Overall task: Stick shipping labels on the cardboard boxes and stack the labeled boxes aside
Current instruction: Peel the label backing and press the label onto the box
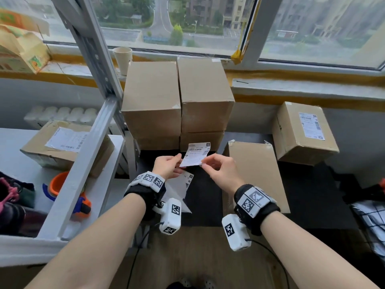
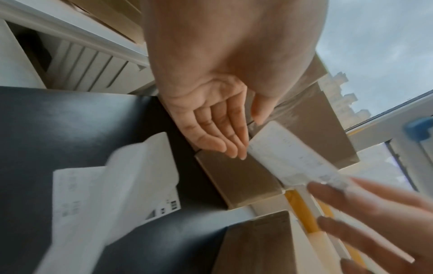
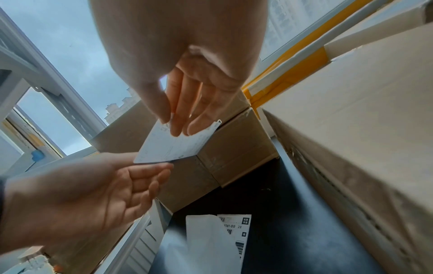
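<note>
Both hands hold one white shipping label in the air above the black table. My left hand pinches its left edge, and my right hand pinches its lower right corner. The right wrist view shows the label from below, between thumb and fingers of the right hand. A plain cardboard box lies flat on the table just right of my hands. More label sheets lie under my left wrist. A labeled box stands at the far right.
Two stacks of plain cardboard boxes stand against the window sill behind the label. A grey shelf frame on the left holds another labeled box and a tape dispenser. A paper cup is on the sill.
</note>
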A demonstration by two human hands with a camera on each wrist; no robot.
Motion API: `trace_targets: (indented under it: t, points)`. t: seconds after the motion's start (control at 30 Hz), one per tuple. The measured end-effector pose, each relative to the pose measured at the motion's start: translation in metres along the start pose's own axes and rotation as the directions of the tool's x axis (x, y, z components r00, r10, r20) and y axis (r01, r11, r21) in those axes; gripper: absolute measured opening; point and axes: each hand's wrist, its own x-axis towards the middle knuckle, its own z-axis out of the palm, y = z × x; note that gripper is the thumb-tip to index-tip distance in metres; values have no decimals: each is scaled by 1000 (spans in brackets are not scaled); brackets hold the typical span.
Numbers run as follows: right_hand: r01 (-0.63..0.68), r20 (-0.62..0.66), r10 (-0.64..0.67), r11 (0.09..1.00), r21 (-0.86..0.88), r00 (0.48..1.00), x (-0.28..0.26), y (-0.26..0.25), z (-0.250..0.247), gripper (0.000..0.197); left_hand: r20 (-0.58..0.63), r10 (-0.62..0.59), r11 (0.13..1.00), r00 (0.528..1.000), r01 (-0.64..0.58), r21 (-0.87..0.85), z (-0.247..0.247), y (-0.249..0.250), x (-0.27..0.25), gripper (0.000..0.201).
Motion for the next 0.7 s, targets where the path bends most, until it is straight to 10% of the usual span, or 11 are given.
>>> trace_targets:
  t: [0.4,0.7]
  points:
    - [-64,-60,58,994,-92,997,-42,-2,-56,26,54,252,962,966,-256,97,37,27,-45,8]
    - [-280,-191,322,935,217,927,-56,16,-96,20,106,323,933,940,-335,129,82,29,-77,14]
